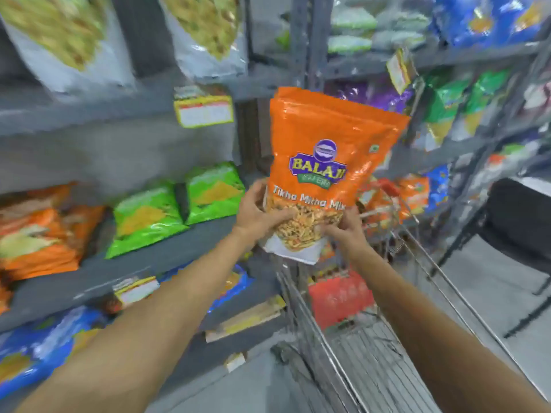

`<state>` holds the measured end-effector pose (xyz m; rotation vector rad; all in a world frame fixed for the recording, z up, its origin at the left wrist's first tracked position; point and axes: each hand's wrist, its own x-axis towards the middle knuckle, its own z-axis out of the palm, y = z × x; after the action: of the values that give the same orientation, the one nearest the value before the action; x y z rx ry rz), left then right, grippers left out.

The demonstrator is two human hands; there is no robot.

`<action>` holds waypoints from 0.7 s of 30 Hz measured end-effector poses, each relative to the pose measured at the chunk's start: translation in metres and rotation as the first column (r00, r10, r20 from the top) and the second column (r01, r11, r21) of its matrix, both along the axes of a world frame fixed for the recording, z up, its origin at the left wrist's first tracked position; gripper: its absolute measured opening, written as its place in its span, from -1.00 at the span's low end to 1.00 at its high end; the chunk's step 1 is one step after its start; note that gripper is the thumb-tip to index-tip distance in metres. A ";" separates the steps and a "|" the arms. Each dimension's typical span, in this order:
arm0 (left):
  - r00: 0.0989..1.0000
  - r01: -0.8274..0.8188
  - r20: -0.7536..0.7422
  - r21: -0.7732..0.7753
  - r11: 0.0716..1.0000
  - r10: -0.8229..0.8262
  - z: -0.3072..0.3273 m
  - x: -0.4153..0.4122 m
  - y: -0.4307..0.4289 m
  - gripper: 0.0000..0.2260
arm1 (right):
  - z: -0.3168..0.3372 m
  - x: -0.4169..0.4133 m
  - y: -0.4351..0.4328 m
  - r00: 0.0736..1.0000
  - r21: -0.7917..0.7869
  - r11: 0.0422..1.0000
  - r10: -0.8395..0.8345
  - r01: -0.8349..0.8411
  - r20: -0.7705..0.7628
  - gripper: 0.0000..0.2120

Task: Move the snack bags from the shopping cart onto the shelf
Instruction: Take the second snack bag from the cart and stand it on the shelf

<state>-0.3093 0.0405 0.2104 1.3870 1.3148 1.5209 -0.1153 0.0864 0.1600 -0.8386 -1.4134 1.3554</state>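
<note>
- Holding 1 orange snack bag upright above the near end of the shopping cart, a person grips it by its lower corners with both hands.
- The left hand wraps the bag's lower left edge, fingers curled across the clear window; the right hand pinches the lower right corner, its fingers mostly hidden behind the bag.
- Both forearms reach forward from the near edge, nearly straight, converging on the bag.
- The shelf lies to the left, with green bags and orange bags lying flat on it and bare shelf just in front of the green ones.
- Risk: held only at the bottom, the tall bag may flop forward or sideways as it swings left, and the glossy film could slip through the grip.
- Risk: the bag's top might clip the upper shelf's edge or the yellow price tag hanging there.
- More bags remain in the cart, so the job looks unfinished.
</note>
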 end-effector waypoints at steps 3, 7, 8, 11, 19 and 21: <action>0.996 -0.083 0.026 0.110 0.990 0.081 0.036 -0.049 -0.032 -0.48 | 0.029 -0.061 -0.014 0.997 0.067 0.997 0.048 -0.043 -0.061 -0.56; 0.984 -0.175 0.058 0.248 0.953 0.166 0.084 -0.126 -0.078 -0.54 | 0.081 -0.151 -0.039 0.967 0.157 0.976 0.179 -0.151 -0.179 -0.59; 0.979 -0.204 0.077 0.280 0.938 0.190 0.097 -0.148 -0.091 -0.54 | 0.097 -0.177 -0.048 0.959 0.185 0.967 0.212 -0.178 -0.190 -0.59; 0.952 -0.306 0.123 0.382 0.872 0.280 0.138 -0.213 -0.135 -0.57 | 0.147 -0.255 -0.079 0.930 0.275 0.932 0.300 -0.238 -0.211 -0.60; 0.897 -0.413 0.129 0.584 0.699 0.423 0.232 -0.397 -0.251 -0.71 | 0.258 -0.461 -0.172 0.835 0.497 0.807 0.486 -0.318 -0.256 -0.69; 0.872 -0.446 0.125 0.604 0.660 0.474 0.246 -0.438 -0.274 -0.72 | 0.273 -0.509 -0.191 0.817 0.512 0.790 0.516 -0.338 -0.257 -0.73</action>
<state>-0.7477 -0.2333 0.4562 1.5357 1.3128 2.4589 -0.6239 -0.1046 0.4328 0.0826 -1.5609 1.3519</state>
